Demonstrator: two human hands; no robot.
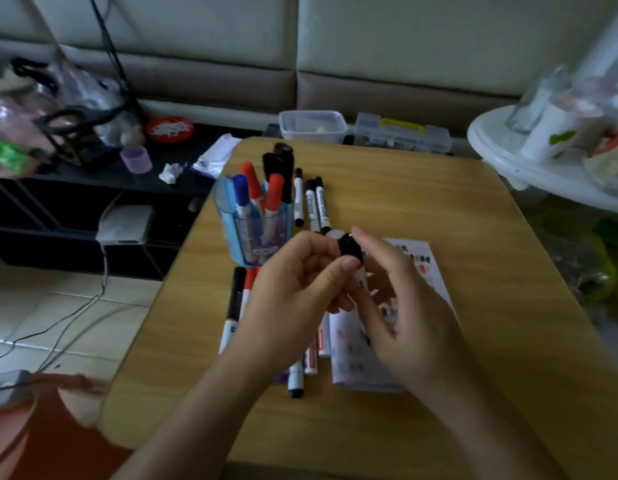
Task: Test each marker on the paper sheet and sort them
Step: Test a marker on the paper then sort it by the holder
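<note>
Above the middle of the wooden table (421,216), both hands hold one white marker with a black cap (350,249). My left hand (293,289) grips its body; my right hand (397,299) pinches the cap end. Under my hands lies the paper sheet (418,258) with red and black test marks. A blue pen holder (255,220) stands behind, holding red, blue and black markers. Three black-capped markers (312,202) lie right of the holder. Several more markers (236,306) lie beneath my left hand, partly hidden.
A clear plastic box (312,126) and a compartment case (402,136) sit beyond the table's far edge. A dark shelf (92,188) with bags and a purple cup (136,160) stands to the left. A white round tray (515,157) with jars is at the right.
</note>
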